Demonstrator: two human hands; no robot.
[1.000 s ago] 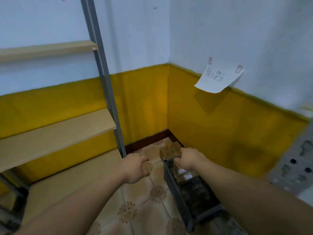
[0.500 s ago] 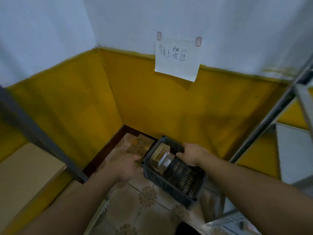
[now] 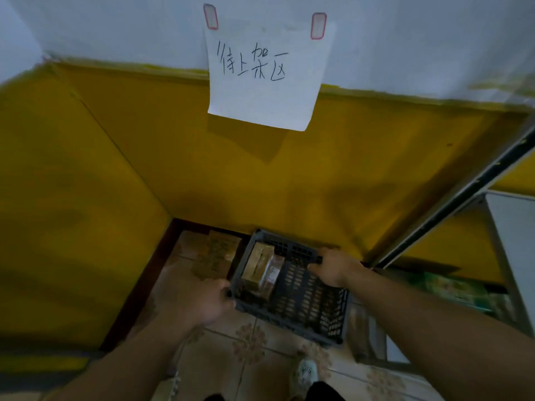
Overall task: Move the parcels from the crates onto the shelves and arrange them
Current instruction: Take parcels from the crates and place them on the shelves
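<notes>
1. The left grip (image 3: 194,296) is clasping the left rim of the dark plastic crate (image 3: 292,321). Its fingertips are lying out of sight against the crate's wall.
2. The right grip (image 3: 335,269) is curling its fingers over the crate's far right rim and grasping it. Both forearms are running off the lower edge of the view.
3. The brown parcels (image 3: 260,267) are standing on edge in the crate's far left corner, pressing against one another. Blur is making their number and their labels hard to settle.
4. A brownish patch (image 3: 217,253) is lying on the floor just left of the crate. It is too blurred to tell whether it is cardboard or tile pattern.
5. At the right, a metal shelf upright (image 3: 451,209) is slanting across the view, and a pale shelf board (image 3: 512,227) is being cut off by the frame edge. Blurred green packaging (image 3: 451,287) is showing beneath it.
6. A light shoe (image 3: 304,371) is showing near the lower edge, partly covered by dark clothing.
7. The tiled floor (image 3: 231,357), beige with brown flower motifs, is lying under the crate. It cannot be told whether the crate is resting on it or hanging just above.
8. The crate is sitting in a room corner, close to the yellow wall (image 3: 115,169), which is turning white higher up. A handwritten paper sign (image 3: 266,82) is hanging there from two strips of tape.
</notes>
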